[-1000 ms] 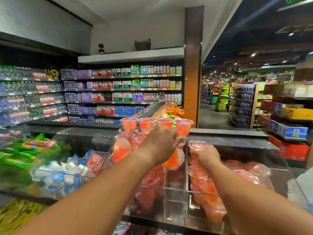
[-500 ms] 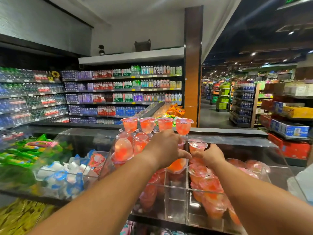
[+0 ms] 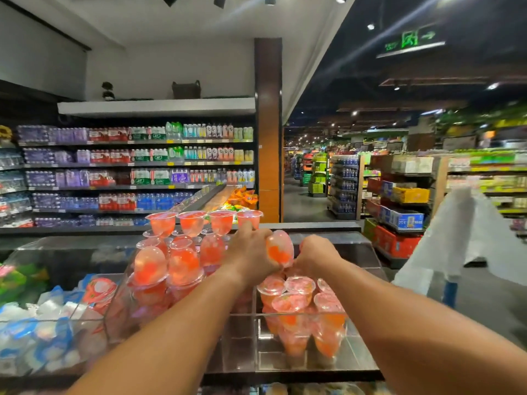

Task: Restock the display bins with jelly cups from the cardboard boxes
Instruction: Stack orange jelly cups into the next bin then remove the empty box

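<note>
The left hand has its grip curled round one jelly cup, tipped on its side just above the right-hand clear bin, while the right hand, touching the cup's lower edge, has its fingers bent down among the cups below; whether that grip holds anything cannot be told from here. Beneath both grips lies a loose heap of cups, and to the left of the left grip stands a tidy stack, topped by a row of four along the bin's back edge. No cardboard box is in view. The cup looks light, a thin clear plastic shell filled with soft jelly under a peel-off film, so it probably dents under a hard squeeze and the film could puncture. Its smooth, rounded wall likely slips easily. The safest hold seems to be across the stiff rim or round the body with gentle, even pressure, keeping fingertips off the film.
</note>
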### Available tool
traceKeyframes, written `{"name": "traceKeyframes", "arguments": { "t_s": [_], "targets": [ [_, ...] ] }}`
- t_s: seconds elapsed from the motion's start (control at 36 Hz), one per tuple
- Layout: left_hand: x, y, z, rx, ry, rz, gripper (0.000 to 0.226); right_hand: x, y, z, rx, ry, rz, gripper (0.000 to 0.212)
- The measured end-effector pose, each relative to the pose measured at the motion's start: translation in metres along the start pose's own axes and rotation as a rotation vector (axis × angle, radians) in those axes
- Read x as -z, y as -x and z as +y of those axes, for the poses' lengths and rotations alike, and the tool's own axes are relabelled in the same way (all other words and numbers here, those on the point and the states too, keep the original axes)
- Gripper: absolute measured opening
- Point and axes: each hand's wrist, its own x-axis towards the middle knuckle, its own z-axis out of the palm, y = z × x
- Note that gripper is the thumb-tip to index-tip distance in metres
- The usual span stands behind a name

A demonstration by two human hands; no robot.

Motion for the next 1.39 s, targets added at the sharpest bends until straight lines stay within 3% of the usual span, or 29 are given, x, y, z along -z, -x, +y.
{"name": "traceKeyframes", "arguments": {
  "t_s": [0.14,0.31,0.47,0.67,0.86,0.94,1.03,1.19,1.25,1.39],
  "targets": [
    [-0.019,-0.004,0.019,0.063,0.194,0.016,0.070,0.037,0.021,0.029,0.021,0.085,0.073,0.018],
    [-0.061,-0.013,0.058,0.210,0.514,-0.053,0.041,0.077,0.060,0.069,-0.037,0.059,0.164,0.023],
    [-0.122,-0.041,0.070,0.304,0.718,-0.229,0.057,0.095,0.089,0.104,-0.065,-0.048,0.213,0.017],
    [-0.149,-0.078,0.070,0.474,0.990,-0.326,0.051,0.088,0.087,0.139,-0.120,-0.108,0.239,0.021],
    [-0.166,-0.111,0.084,0.502,1.014,-0.345,0.040,0.076,0.073,0.157,-0.141,-0.170,0.217,0.020],
    [-0.182,-0.124,0.084,0.479,0.935,-0.348,0.057,0.071,0.072,0.164,-0.149,-0.186,0.216,0.018],
    [-0.201,-0.135,0.086,0.442,0.881,-0.365,0.059,0.067,0.074,0.170,-0.159,-0.182,0.210,0.017],
    [-0.280,-0.195,0.062,0.418,0.910,-0.384,0.106,0.063,0.077,0.183,-0.191,-0.183,0.191,0.018],
    [-0.266,-0.189,0.067,0.419,0.924,-0.415,0.115,0.062,0.077,0.184,-0.205,-0.190,0.182,0.017],
    [-0.213,-0.152,0.094,0.384,0.729,-0.410,0.067,0.058,0.073,0.177,-0.212,-0.188,0.164,0.016]
  ]
}}
